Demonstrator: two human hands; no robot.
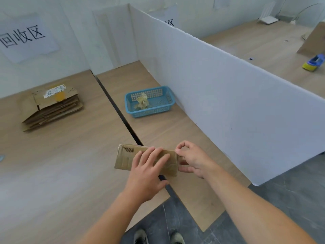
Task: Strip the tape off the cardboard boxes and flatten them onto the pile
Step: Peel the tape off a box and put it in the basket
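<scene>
The person is on the tape-peeling step. A small brown cardboard box (126, 158) lies on the pale wooden bench (70, 164) close in front of them, right over the dark gap between the two bench tops.

The left hand (149, 166) lies on top of the box. Its fingers (154, 155) are straight and spread apart, pressing the box down so it cannot slide.

The right hand (195, 161) is at the right end of the box. Its thumb and first finger are pinched together on the top corner there. I think they are picking at a tape end, but I cannot tell if they have any tape yet.

Next, I think, comes a slow pull to the side while the left hand keeps pressing. The peeled tape would likely go in the blue plastic basket (149, 114), where a crumpled wad of old tape (142, 102) lies. The box is not flat yet. The pile of flattened brown cardboard (52, 110) waits well apart, far to the left.
</scene>
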